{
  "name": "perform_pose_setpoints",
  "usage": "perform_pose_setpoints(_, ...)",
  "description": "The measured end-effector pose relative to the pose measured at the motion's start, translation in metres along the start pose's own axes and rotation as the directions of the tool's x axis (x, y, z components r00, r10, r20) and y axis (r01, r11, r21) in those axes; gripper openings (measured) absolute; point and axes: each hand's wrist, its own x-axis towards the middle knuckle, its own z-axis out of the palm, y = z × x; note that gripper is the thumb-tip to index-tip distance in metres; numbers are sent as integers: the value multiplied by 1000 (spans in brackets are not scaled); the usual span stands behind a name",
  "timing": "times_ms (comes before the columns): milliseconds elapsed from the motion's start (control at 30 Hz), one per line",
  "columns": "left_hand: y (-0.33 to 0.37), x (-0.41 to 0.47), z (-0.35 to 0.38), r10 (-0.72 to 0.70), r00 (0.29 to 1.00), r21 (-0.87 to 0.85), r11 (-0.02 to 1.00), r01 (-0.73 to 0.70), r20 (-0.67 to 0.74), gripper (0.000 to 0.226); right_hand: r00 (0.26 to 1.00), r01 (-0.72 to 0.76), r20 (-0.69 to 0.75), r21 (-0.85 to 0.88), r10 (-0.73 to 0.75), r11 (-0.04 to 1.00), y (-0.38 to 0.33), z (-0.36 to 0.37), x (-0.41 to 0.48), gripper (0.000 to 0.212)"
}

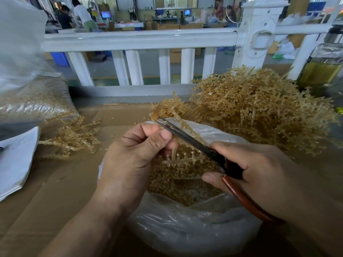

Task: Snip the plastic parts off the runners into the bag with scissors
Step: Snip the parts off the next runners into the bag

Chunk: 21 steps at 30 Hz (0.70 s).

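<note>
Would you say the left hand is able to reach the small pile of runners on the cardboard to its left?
Probably yes: only bare cardboard lies between the left hand and that small pile. But it grips a runner, so it would have to drop that first.

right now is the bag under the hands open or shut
Open. The clear bag has its mouth spread wide, and the heap of small tan parts inside shows through the opening.

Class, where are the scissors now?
Centre of the head view: the right hand grips the scissors above the bag, blades pointing up-left beside the left hand, which pinches a runner.
</note>
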Motion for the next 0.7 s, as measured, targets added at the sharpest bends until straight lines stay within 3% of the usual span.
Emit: perform_pose_setpoints(700, 2, -2, 4, -2, 1000, 10, 1000, 2, -16, 16, 998, 55, -14, 42, -55, 998, 1, 1, 1, 51)
